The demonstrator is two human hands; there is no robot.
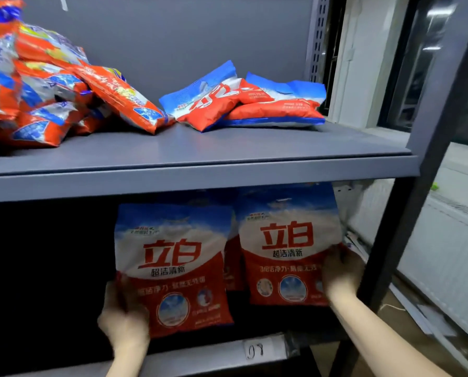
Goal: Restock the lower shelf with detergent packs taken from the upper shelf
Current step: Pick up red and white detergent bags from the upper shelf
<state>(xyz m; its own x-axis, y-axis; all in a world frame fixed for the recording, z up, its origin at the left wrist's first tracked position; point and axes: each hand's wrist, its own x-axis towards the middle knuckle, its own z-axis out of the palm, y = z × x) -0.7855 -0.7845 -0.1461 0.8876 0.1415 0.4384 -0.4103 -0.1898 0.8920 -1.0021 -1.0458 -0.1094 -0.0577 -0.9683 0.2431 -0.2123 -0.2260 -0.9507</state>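
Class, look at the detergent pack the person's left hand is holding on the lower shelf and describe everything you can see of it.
The left detergent pack is a soft, glossy plastic pouch: blue at the top, white in the middle with large red characters, red below with round pictures. It stands upright, facing the camera, on the lower shelf, beside a matching right pack. The left hand grips its lower left edge.
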